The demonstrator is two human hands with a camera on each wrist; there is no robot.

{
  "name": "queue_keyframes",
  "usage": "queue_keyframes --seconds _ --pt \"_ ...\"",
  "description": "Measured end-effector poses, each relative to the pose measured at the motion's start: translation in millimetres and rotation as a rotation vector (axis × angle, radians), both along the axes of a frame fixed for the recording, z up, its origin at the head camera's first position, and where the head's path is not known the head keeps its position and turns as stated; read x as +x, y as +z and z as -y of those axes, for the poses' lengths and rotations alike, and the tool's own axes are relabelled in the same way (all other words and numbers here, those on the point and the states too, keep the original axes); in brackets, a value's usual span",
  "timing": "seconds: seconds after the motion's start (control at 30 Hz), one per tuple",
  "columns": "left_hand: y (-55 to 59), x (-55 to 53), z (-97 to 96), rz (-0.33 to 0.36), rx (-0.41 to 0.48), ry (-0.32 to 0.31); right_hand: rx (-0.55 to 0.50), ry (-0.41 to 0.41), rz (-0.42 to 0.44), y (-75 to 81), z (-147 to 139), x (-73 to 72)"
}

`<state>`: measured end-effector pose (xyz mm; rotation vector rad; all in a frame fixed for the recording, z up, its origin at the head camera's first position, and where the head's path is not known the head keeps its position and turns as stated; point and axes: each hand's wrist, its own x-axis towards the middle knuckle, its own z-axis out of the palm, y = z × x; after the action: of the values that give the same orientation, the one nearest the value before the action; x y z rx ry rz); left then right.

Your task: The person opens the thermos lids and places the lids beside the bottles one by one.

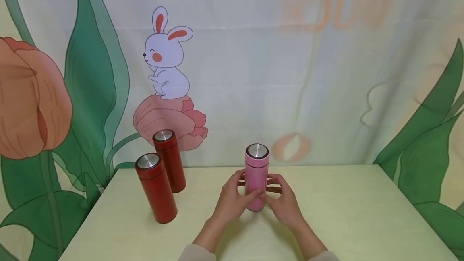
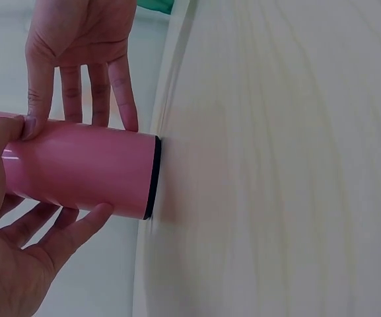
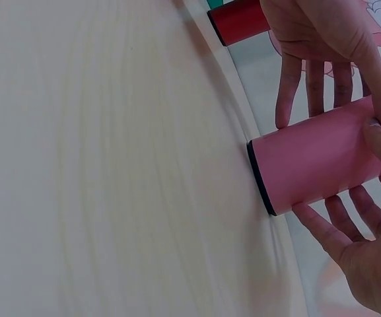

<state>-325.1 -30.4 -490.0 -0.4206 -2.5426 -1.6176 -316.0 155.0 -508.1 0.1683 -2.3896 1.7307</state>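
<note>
Left hand (image 1: pixel 231 199) and right hand (image 1: pixel 285 202) holding a pink bottle (image 1: pixel 256 176) between them, its end seemingly touching the table (image 1: pixel 362 212), two red bottles (image 1: pixel 157 192) standing at left

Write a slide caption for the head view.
Left hand and right hand hold a pink bottle, two red bottles to its left.

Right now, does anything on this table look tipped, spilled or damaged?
Nothing stands out. The left hand and right hand hold the pink bottle upright; the front red bottle and rear red bottle stand capped, their slant probably camera perspective. No spill or damage shows on the table.
</note>
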Motion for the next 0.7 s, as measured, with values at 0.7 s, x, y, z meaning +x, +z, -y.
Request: queue_keyframes --seconds 0.7 --pt "7.0 4.1 -16.9 0.004 -0.060 0.114 0.008 0.046 0.003 2.0 -3.6 -4.8"
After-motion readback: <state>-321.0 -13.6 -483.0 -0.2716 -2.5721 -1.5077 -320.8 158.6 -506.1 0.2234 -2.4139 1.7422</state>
